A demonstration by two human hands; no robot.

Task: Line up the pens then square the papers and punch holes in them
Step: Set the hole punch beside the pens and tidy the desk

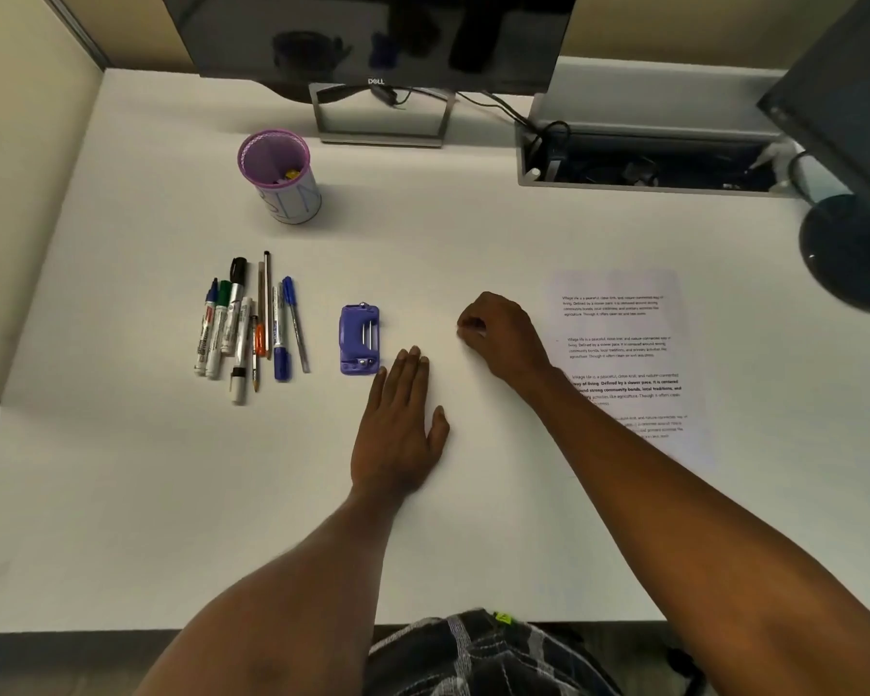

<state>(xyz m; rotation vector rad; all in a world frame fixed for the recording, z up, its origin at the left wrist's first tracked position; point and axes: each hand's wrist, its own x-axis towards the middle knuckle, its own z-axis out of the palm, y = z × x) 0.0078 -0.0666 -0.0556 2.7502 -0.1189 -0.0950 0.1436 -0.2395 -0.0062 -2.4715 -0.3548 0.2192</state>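
Several pens and markers [244, 324] lie roughly side by side at the left of the white desk [121, 494], their ends uneven. A purple hole punch [359, 339] sits just right of them. A printed sheet of paper [621, 354] lies at the right, partly under my right forearm. My left hand [400, 434] rests flat, palm down, on the desk just below and to the right of the punch, holding nothing. My right hand [501, 339] is left of the printed sheet, fingers curled with the tips at the surface. Whether they pinch a blank sheet is unclear.
A purple mesh pen cup [280, 175] stands behind the pens. A monitor stand [380, 118] and an open cable tray [649, 163] run along the back. A dark lamp base [850, 253] sits at the far right.
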